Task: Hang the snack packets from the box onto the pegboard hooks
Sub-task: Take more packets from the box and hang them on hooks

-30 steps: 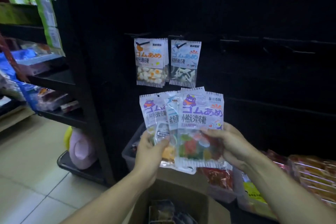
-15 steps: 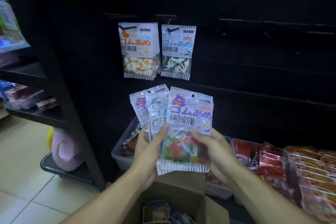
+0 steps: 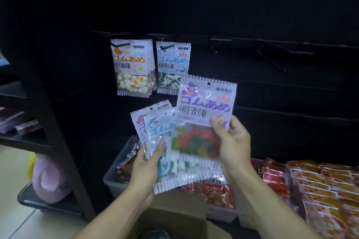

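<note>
Counted on the dark pegboard (image 3: 252, 15): two groups of hung packets. The egg-gummy group (image 3: 132, 68) showed several layers on its hook, exact number not readable; the blue shark-gummy packet (image 3: 172, 68) hung just to its right, one front visible.

In hand: three packets. The right hand (image 3: 234, 143) pinched one purple bear-gummy packet (image 3: 206, 106), thumb on its front and fingers behind, packet upright with its hang hole at the top. The left hand (image 3: 144, 163) gripped two fanned packets, a blue shark-gummy one (image 3: 159, 132) in front and a purple one (image 3: 138, 122) behind, thumb pressed on the front.

One cardboard box (image 3: 174, 217) sat open at the bottom edge, contents unclear. Grey bin (image 3: 114, 172) and red snack packs (image 3: 275, 176) lay below the board.

Versus half a second earlier: the bear packet had separated from the left-hand fan, sitting higher and further right, its top corner overlapping the hung shark packet. The left thumb no longer touched it.
</note>
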Demonstrator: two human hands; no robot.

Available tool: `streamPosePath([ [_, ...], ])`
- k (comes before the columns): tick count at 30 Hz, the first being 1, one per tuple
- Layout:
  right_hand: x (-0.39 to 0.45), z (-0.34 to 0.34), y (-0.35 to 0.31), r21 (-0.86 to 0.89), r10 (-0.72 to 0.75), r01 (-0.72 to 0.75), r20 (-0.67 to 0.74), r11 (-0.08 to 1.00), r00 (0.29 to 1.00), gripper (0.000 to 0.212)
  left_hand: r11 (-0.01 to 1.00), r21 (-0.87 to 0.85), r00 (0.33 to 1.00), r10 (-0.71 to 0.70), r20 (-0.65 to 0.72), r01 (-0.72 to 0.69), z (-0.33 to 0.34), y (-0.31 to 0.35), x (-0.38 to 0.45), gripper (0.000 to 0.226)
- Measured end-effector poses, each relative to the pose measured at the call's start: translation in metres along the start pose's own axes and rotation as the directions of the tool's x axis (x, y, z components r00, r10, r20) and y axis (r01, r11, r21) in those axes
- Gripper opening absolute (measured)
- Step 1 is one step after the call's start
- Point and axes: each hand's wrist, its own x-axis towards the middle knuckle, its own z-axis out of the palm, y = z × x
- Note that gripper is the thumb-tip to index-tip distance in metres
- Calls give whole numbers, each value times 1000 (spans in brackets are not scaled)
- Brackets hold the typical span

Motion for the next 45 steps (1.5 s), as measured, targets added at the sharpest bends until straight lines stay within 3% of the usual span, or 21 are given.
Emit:
streamPosePath([
  [3,21,1,-23,14,-104,105,-72,994,992,23,997,76,998,-4,-64,9,-9,-17,14,114],
  [7,49,10,-37,11,-112,116,-162,993,980,15,997,75,999,19,-38,-16,4,-7,-6,94],
  [10,67,13,-42,5,-81,83,-196,997,977,15,996,80,999,36,-9,-36,12,-3,-12,109],
  [14,77,15,-36,-52,-65,57,-173,997,983,9,991,125,999,40,-7,-39,14,0,-16,89],
  [23,83,21,-24,-46,-91,83,-215,995,972,7,995,81,998,64,18,-66,4,5,-15,70],
  [25,82,21,-22,-57,-104,94,-229,994,968,8,992,105,997,74,-26,-71,7,6,-15,60],
  [28,85,19,-17,-66,-101,88,-236,994,966,8,988,146,997,52,-51,-44,6,2,-9,61],
  [35,151,29,-18,-127,3,-44,-305,991,952,9,986,162,999,40,-7,-39,6,-2,-5,64],
  [38,180,30,-20,-112,121,-156,-267,981,956,6,985,168,999,48,-16,-45,8,-9,-3,84],
  [41,197,26,-19,-143,161,-197,-230,970,960,11,980,186,997,71,13,-72,10,-12,0,82],
  [45,200,21,-7,-204,144,-204,-275,957,951,37,975,190,993,107,51,-115,7,-12,4,68],
])
